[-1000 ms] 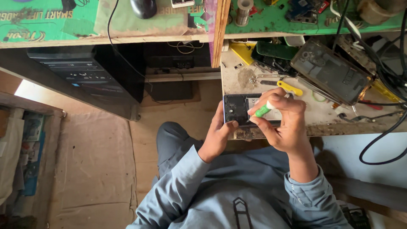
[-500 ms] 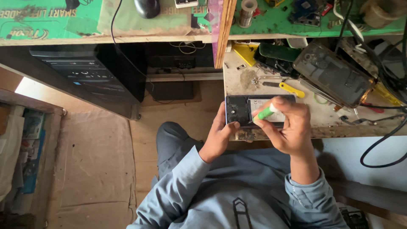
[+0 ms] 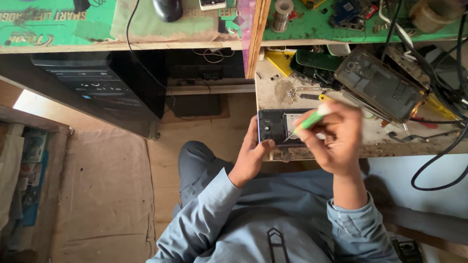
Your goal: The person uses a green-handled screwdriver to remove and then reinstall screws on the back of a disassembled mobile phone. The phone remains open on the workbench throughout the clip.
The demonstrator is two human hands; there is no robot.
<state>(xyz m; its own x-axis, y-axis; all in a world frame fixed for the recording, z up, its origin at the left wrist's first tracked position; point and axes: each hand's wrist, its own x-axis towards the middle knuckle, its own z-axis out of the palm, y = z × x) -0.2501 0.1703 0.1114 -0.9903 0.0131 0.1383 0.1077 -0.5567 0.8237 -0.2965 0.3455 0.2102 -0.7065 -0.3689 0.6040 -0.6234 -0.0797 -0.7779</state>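
Green plastic shows between my right fingers: my right hand [image 3: 336, 139] is closed around a thin green tool [image 3: 308, 122], its pale tip slanting down and left onto the opened phone [image 3: 278, 126]. That phone lies flat at the front left corner of the small workbench [image 3: 273, 95], its dark back half and a lighter panel facing up. My left hand [image 3: 251, 156] clasps the phone's left end from below the bench's front edge, thumb on its lower side and fingers wrapped round the far side, so it is firmly gripped.

Behind my right knuckles, further back on the bench, lies a second phone body [image 3: 378, 83], grey and see-through, tilted on a heap of parts; my hand hides whatever sits directly between the two phones. A dark green phone shell [image 3: 317, 61] and a yellow piece [image 3: 280, 61] lie near the bench's back edge, with small screws scattered on the bare patch beside them. Black cables [image 3: 438, 160] loop off the right edge (one hangs well below the front edge).

Higher up, a green mat [image 3: 48, 22] covers a long desk, with a black mouse [image 3: 167, 9] on it and a solder spool [image 3: 282, 12] to its right. A black computer case [image 3: 97, 83] stands under that desk, left of my knee [image 3: 195, 158].
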